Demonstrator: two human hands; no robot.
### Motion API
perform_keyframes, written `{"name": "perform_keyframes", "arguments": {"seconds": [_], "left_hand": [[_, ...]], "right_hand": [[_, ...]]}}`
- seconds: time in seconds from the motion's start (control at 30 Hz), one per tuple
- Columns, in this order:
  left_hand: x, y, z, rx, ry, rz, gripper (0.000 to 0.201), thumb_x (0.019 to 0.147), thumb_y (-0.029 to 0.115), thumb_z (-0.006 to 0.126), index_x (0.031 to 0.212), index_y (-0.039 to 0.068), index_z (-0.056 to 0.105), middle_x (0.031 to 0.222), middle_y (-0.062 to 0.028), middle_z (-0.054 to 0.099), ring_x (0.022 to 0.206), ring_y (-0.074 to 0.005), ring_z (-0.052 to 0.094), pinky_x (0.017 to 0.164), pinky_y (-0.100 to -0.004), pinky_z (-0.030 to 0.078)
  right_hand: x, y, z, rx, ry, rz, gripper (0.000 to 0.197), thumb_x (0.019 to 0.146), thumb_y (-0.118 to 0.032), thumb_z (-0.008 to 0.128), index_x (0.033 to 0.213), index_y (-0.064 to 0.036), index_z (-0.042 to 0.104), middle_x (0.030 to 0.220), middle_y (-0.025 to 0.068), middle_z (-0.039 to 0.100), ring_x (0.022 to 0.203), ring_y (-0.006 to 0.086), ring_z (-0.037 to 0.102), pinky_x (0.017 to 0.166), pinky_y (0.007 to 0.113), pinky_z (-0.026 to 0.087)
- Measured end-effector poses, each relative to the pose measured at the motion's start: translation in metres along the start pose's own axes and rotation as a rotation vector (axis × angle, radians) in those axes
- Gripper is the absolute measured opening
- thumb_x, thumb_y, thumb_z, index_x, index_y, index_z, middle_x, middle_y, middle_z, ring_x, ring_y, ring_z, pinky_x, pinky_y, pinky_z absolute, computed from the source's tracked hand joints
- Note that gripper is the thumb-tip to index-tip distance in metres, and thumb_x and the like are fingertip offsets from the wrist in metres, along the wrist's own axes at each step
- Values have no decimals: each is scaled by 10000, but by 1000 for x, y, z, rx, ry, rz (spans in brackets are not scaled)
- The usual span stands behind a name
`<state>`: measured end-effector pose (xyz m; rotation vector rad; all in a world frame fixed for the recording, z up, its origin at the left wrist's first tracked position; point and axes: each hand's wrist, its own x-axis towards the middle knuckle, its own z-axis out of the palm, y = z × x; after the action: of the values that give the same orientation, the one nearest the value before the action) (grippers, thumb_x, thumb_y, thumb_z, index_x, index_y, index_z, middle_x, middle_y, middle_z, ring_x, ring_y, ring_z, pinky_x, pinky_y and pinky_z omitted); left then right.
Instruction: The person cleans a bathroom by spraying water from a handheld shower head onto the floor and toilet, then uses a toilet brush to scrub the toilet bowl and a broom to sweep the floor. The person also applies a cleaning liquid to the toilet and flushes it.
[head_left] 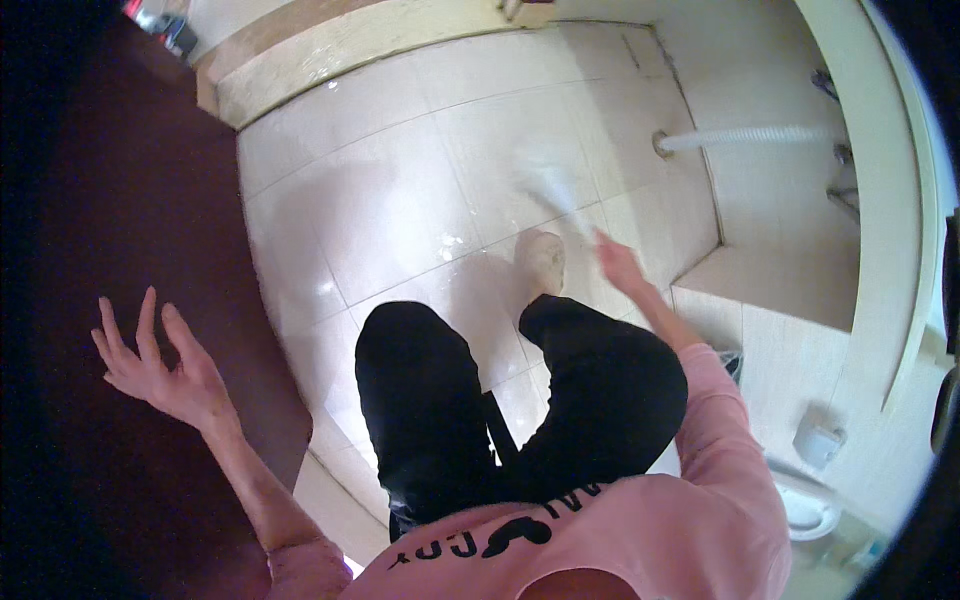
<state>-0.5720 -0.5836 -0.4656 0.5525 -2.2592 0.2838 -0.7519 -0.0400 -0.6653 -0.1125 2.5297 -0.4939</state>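
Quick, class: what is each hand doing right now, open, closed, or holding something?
Left hand: open, fingers spread, holding nothing, in front of the dark brown door.
Right hand: blurred over the tiled floor; grip cannot be told.

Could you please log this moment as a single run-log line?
left hand: open, fingers spread, empty, by dark door | right hand: blurred, over wet tiled floor | white hose beyond

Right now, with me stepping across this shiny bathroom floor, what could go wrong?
1. The tile floor gleams as if wet, so the leading foot could slip.
2. The left hand is open beside the dark door, gripping nothing to steady you.
3. The right hand is motion-blurred, also holding nothing.
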Motion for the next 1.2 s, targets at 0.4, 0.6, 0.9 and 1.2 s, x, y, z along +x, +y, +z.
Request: {"name": "perform_keyframes", "arguments": {"seconds": [0.4,0.6,0.9,1.2], "left_hand": [[-102,40,-29,-257,-296,-141,231,848,166,530,1054,77,585,1293,-106,382,1225,-279,318,962,-458,356],[-178,62,-45,-520,-401,-541,403,838,187,536,1205,45,451,1284,-141,385,1205,-281,345,994,-431,311],[-276,-11,-148,-860,-433,-1682,433,797,298,557,1168,96,464,1201,-147,389,1066,-320,431,895,-385,409],[-285,-82,-163,-481,-248,-1493,467,758,231,582,1150,32,425,1088,-144,470,976,-278,471,885,-410,396]], "right_hand": [[-7,-5,49,-139,-119,-415,400,849,-263,458,1245,-315,432,840,97,614,718,235,590,654,351,470],[-20,184,-5,16,424,-121,381,875,-242,447,1256,-228,438,678,139,586,556,194,542,550,321,456],[-154,81,131,256,98,-287,414,857,-195,464,1263,-261,424,658,165,560,539,240,541,549,369,445],[-181,178,100,250,489,137,402,876,-189,421,1277,-220,404,637,181,543,507,256,531,503,376,425]]}}
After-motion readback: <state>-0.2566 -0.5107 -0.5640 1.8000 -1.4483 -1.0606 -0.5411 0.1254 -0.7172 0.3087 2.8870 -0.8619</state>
